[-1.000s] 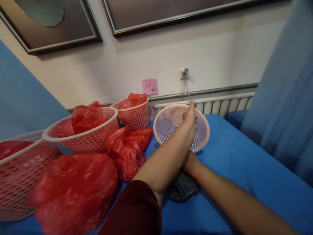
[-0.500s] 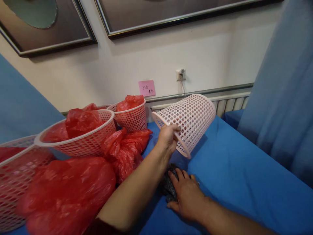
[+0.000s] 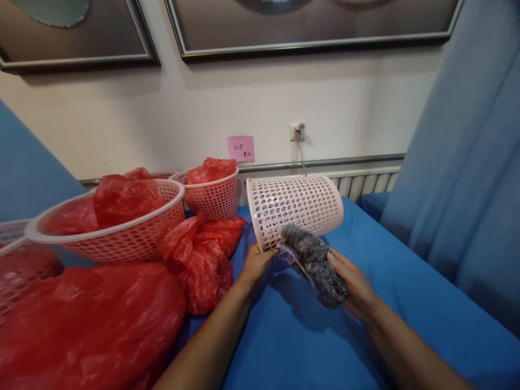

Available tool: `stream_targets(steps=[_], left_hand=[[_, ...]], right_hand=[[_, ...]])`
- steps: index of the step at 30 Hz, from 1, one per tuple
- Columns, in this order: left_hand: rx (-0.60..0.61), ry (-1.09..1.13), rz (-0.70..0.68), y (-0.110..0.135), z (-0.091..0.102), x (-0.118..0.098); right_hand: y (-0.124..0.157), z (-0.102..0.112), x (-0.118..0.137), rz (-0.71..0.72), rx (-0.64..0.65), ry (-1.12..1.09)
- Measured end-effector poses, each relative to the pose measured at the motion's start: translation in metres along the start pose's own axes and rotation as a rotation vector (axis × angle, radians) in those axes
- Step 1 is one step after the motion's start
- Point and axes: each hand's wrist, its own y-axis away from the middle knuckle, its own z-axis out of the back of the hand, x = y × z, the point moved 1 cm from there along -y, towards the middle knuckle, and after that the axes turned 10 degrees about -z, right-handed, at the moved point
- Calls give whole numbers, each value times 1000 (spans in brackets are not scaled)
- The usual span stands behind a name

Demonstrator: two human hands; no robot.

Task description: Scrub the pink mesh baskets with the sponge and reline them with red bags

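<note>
A pale pink perforated plastic basket (image 3: pixel 304 203) lies tipped on its side, its mouth facing left. My left hand (image 3: pixel 255 265) is closed on the lower edge of its rim. In front of the basket, a dark grey speckled, fuzzy bundle (image 3: pixel 319 265) is raised off the blue surface, with a pale string along its left side. My right hand (image 3: pixel 353 279) grips the bundle from the right, its fingers partly hidden behind it. The bundle's upper end overlaps the basket's near wall; I cannot tell whether they touch.
Several pink baskets lined with red plastic bags, one basket (image 3: pixel 105 238) among them, stand on the left. Crumpled red bags (image 3: pixel 93 319) lie before them on the blue sheet (image 3: pixel 406 303). Behind are a radiator (image 3: pixel 365 181), a wall socket (image 3: pixel 297 131) and blue curtains (image 3: pixel 455 179).
The basket has come down from a tilted, raised position to lie nearly level. My right hand, earlier flat on the grey bundle, has gripped and lifted it toward the basket.
</note>
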Motion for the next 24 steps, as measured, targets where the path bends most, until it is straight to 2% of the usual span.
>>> stream_targets(steps=[4,6,7,11,12,14,17,19,21,23,24], left_hand=[[119,-8,22,9,5,18],[157,-36,14,11,9,28],[163,-56,4,11,12,32],[107,-166,-47,4,25,49],[83,-204,-54,2,28,52],[44,-291,-87,0,30,54],[21,-421,-222,3,23,48],[25,-482,-324,9,13,40],[58,-513,-377,16,3,31],[104,-522,-386,20,-4,26],[116,-526,-381,21,-5,25]], right_hand=[[-24,-7,24,93,-39,-147],[-41,-11,28,166,-73,-66],[-48,-11,29,249,-124,21],[-69,3,26,836,-564,597],[-72,11,25,941,-669,753],[-77,29,24,1032,-820,981],[-81,45,24,1063,-958,1115],[-80,38,23,1083,-989,1182],[-75,18,17,1096,-958,1256],[-67,-8,6,1112,-816,1317],[-62,-20,0,1123,-692,1337]])
